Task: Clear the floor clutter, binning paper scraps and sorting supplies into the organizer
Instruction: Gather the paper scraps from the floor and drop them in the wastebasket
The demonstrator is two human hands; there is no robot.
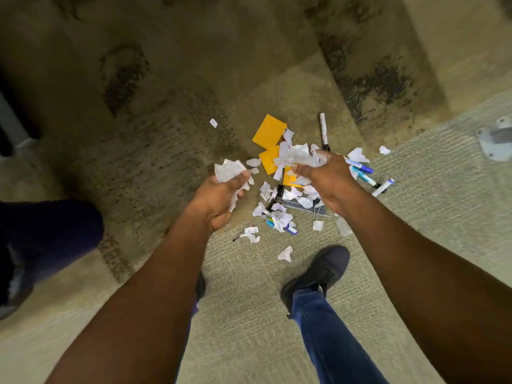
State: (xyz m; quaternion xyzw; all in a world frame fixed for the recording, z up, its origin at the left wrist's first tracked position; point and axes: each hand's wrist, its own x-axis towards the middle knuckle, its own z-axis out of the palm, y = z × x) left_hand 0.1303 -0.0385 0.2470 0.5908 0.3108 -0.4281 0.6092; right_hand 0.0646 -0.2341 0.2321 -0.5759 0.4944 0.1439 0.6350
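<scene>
My left hand (219, 198) grips a wad of white paper scraps (228, 170). My right hand (328, 178) grips another bunch of white scraps (297, 157). Both hands are held above the carpet, over a pile of clutter. Below them lie more torn paper scraps (277, 214), orange sticky notes (269, 131), a black stapler (299, 203) partly buried under scraps, and several markers (360, 166), some with blue caps. One white marker (323, 131) lies apart at the far side. Single scraps (285, 254) are scattered near my shoe.
My right shoe (318, 273) and blue jeans leg stand just short of the pile. A dark-clothed leg (47, 231) is at the left. A grey metal furniture foot (496, 137) sits at the right edge. No bin or organizer is in view.
</scene>
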